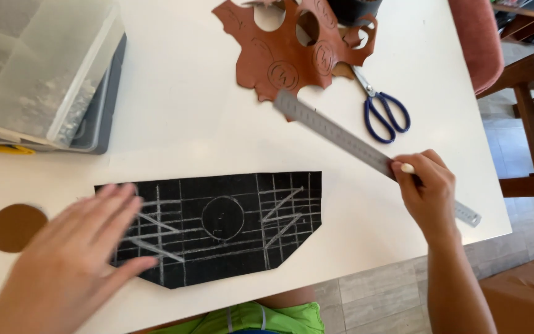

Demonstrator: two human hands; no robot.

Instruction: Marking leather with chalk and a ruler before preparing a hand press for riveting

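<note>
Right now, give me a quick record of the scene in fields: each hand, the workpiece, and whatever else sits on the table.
left hand: left hand flat, fingers spread, blurred, over the left end of the black piece
right hand: right hand gripping a metal ruler, held slanted
workpiece: black piece with chalk lines and a circle
near ruler: brown leather scrap with round cut-outs, blue-handled scissors
far left: clear plastic bin, brown disc
surface: white table

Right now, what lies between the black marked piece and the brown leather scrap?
Head view: only bare white table between the black piece and the brown leather.
</note>
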